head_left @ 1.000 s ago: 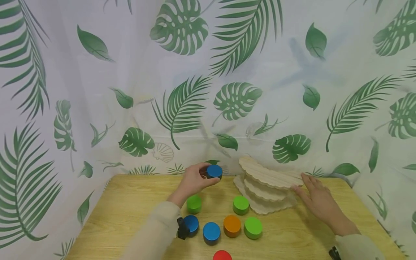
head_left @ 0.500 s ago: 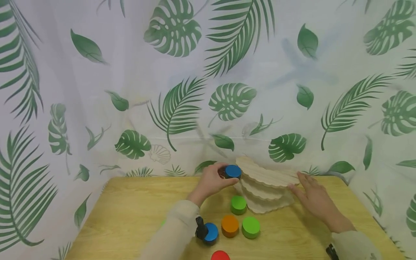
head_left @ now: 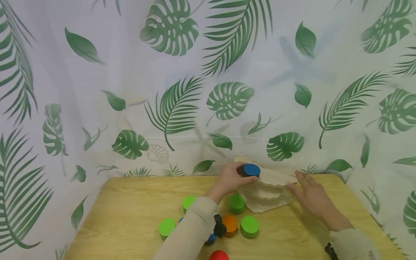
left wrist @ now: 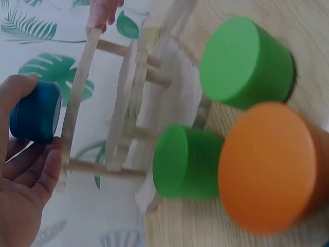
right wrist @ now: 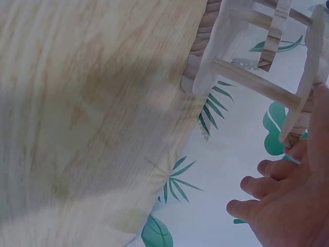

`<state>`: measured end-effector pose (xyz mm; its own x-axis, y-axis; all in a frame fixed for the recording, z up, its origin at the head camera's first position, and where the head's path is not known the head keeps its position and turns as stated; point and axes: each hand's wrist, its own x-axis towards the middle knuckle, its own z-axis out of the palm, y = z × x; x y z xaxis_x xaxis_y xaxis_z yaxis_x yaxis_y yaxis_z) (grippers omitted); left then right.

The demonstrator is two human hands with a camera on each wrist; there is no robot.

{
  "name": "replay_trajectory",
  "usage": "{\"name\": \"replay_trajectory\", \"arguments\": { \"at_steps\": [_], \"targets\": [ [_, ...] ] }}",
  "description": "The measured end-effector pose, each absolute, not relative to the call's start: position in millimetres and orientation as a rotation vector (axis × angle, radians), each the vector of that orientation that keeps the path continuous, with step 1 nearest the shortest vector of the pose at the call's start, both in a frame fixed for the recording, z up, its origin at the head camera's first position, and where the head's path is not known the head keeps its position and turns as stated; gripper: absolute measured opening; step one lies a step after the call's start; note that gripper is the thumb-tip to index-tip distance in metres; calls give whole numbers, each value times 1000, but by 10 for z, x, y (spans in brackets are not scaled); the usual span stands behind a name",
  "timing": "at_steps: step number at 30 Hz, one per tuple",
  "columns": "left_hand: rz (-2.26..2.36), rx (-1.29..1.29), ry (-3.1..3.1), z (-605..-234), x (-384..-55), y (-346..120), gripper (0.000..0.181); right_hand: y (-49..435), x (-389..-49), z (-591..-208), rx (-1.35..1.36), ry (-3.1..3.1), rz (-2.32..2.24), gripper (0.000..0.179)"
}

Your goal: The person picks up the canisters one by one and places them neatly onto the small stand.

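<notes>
My left hand [head_left: 228,181] grips a blue cylinder block [head_left: 251,169] between thumb and fingers. It is at the top board of a wooden three-tier stand [head_left: 278,177] with wavy edges. In the left wrist view the blue block [left wrist: 35,113] is very close to that board; I cannot tell whether they touch. My right hand [head_left: 313,198] holds the right end of the top board, thumb on the near edge and index finger on the far edge. In the right wrist view the other fingers of the hand [right wrist: 293,200] extend loosely beside the board.
Green blocks [head_left: 249,226], an orange block [head_left: 230,225] and a red one [head_left: 219,255] stand on the wooden table [head_left: 130,206]. Other blue blocks are partly hidden by my left sleeve [head_left: 191,227]. A leaf-patterned curtain [head_left: 182,119] hangs right behind the stand.
My left hand has carried the blue block rightward, from left of the stand to its top board. The right hand has stayed at the board's end.
</notes>
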<state>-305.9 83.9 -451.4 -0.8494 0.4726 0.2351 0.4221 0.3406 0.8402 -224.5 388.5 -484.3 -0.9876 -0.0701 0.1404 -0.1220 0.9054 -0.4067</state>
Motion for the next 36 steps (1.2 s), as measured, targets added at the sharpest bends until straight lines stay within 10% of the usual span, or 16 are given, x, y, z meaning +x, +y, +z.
{"name": "replay_trajectory", "arguments": {
  "at_steps": [36],
  "targets": [
    [1310,886,2739,-4475,-2971,1847,53,3859,-2218,-4831,101,-2954,559,79]
  ]
}}
